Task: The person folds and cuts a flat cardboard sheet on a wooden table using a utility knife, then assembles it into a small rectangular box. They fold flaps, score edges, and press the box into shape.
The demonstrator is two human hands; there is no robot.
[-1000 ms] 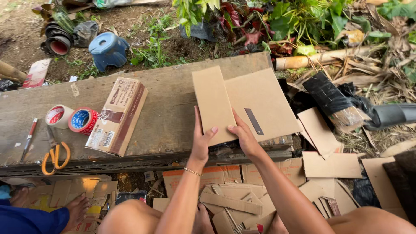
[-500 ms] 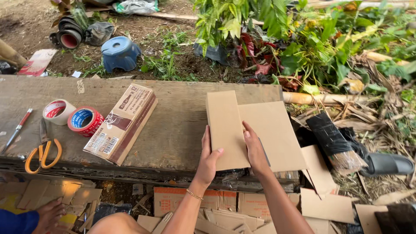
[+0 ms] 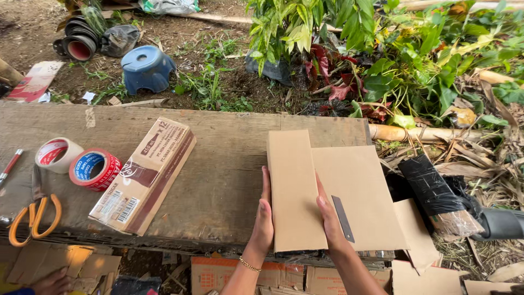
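- My bench is a wide, weathered wooden plank (image 3: 218, 164) that runs across in front of me.
- Near its right end lies a plain brown cardboard sheet (image 3: 360, 202), with a narrower cardboard panel (image 3: 292, 191) lying over its left part.
- A thin dark strip (image 3: 343, 218) rests on the sheet.
- My left hand (image 3: 263, 218) presses along the panel's left edge, and my right hand (image 3: 329, 218) lies along its right edge.
- Toward the middle sits a flattened printed carton (image 3: 144, 175), set at an angle.
- Left of it, two tape rolls touch: one red and blue (image 3: 94, 169), one pale (image 3: 57, 154).
- Orange-handled scissors (image 3: 34, 213) lie at the near left edge.
- A red pen (image 3: 11, 165) lies at the far left.
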